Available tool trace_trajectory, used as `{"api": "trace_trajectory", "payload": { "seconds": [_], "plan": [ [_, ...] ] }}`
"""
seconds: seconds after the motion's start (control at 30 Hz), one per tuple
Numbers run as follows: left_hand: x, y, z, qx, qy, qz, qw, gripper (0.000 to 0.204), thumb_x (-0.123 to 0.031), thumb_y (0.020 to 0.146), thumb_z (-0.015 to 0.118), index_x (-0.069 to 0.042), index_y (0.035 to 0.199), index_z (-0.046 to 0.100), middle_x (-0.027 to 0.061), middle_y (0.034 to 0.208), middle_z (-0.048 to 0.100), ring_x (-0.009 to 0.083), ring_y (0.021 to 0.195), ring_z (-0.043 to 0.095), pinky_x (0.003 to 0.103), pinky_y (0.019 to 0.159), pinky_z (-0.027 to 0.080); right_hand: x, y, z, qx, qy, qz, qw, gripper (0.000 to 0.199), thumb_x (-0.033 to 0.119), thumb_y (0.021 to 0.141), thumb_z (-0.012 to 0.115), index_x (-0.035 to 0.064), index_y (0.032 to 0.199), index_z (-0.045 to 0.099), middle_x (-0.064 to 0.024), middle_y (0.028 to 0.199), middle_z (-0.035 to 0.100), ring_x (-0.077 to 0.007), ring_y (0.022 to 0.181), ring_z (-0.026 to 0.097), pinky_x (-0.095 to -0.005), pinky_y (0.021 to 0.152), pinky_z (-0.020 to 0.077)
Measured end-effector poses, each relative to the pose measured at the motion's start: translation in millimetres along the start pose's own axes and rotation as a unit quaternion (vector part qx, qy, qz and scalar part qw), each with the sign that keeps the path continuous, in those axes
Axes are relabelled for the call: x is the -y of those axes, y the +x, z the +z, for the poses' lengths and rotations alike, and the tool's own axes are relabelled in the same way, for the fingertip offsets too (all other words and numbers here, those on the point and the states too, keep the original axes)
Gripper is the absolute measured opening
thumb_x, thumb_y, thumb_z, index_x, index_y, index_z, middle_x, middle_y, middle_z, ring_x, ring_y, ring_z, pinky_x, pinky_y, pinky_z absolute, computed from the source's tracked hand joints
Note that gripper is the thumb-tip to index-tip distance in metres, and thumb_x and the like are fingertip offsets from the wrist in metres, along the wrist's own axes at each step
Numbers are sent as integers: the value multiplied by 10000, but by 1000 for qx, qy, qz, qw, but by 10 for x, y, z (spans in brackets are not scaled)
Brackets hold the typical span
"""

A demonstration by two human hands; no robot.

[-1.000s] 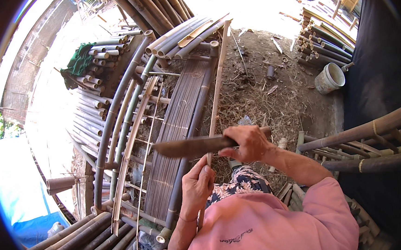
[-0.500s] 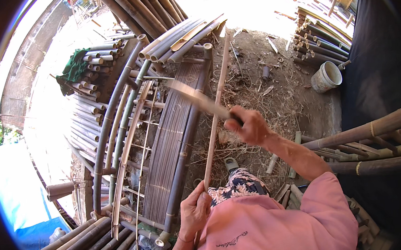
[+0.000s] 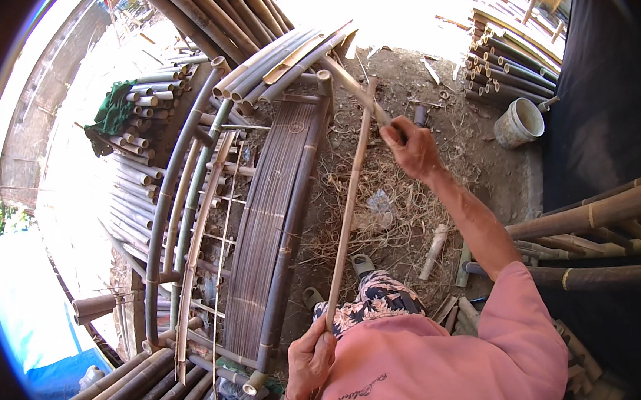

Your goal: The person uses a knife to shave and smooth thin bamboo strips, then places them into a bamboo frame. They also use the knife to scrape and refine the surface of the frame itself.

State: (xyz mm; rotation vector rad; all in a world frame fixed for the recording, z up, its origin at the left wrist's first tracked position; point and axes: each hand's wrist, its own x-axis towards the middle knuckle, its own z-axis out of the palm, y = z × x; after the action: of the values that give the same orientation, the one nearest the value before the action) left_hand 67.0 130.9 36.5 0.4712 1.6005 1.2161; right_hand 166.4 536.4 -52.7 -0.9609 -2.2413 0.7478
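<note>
Left hand [image 3: 311, 358] clamping bamboo strip [image 3: 349, 216] near lower end; right hand [image 3: 414, 151] gripping knife [image 3: 349, 82], blade slanting by strip's upper end; slatted bamboo frame [image 3: 271, 222] standing left.

Shirt [image 3: 449, 339] showing solid pink, small dark script on the back. Trousers [image 3: 383, 292] carrying pale peach leaf-and-flower print over near-black. Sandal [image 3: 362, 264] reading grey-green. Long bamboo strip [image 3: 353, 190] showing light tan-brown; knife [image 3: 353, 85] reading dull brown along the blade. Bench seat [image 3: 267, 233] displaying dark brown with fine lengthwise stripes; one pole [image 3: 196, 200] beside it tending greenish. Stacked tubes [image 3: 501, 72] showing dark sides, pale ringed ends. Cloth [image 3: 113, 110] reading deep green, tarp [image 3: 65, 375] bright blue, bucket [image 3: 516, 127] smudged off-white, hanging sheet [image 3: 589, 107] black.
</note>
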Motion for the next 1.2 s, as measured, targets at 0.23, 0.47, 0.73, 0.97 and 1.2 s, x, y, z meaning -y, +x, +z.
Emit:
{"api": "trace_trajectory", "payload": {
  "seconds": [0.23, 0.47, 0.73, 0.97, 1.2],
  "plan": [
    [136, -263, 8, -24, -36, -14, 999, 352, -21, 970, 475, 40, 1310, 538, -35, 692, 520, 18, 556, 441, 182, 489, 356, -489, 620, -783, -35, 104, 133, 985, 614, 672, 954, 352, 109, 788, 534, 40, 579, 467, -53, 432, 436, -260, 346, 353],
    [72, 412, 286, -118, 124, 84, 982, 313, -59, 973, 496, 13, 1261, 595, -35, 755, 549, 14, 609, 423, 181, 527, 350, 640, -483, -27, 125, -10, -241, 962, 540, 596, 956, 459, 75, 879, 580, -73, 643, 615, -129, 444, 538, -319, 377, 482],
    [164, 268, 298, -130, 227, 162, 952, 288, -18, 925, 529, 36, 1191, 626, 33, 770, 596, 54, 641, 479, 232, 571, 415, 547, -277, -116, 183, 29, -33, 982, 660, 709, 918, 388, 81, 903, 591, -40, 576, 597, -171, 480, 597, -382, 468, 515],
    [198, 207, 224, -128, 257, 172, 942, 285, -3, 904, 537, 39, 1171, 626, 97, 764, 611, 103, 632, 535, 257, 577, 440, 339, -24, -115, 117, -49, -62, 990, 649, 686, 937, 369, 74, 884, 579, -77, 557, 595, -209, 462, 608, -376, 447, 512],
    [181, 121, 124, -119, 261, 136, 948, 269, 5, 901, 535, 46, 1151, 626, 105, 768, 609, 126, 649, 562, 282, 586, 459, 364, -156, 59, 88, -42, -183, 978, 657, 710, 933, 320, 106, 816, 550, -37, 618, 595, -103, 406, 499, -302, 345, 460]
  ]
}}
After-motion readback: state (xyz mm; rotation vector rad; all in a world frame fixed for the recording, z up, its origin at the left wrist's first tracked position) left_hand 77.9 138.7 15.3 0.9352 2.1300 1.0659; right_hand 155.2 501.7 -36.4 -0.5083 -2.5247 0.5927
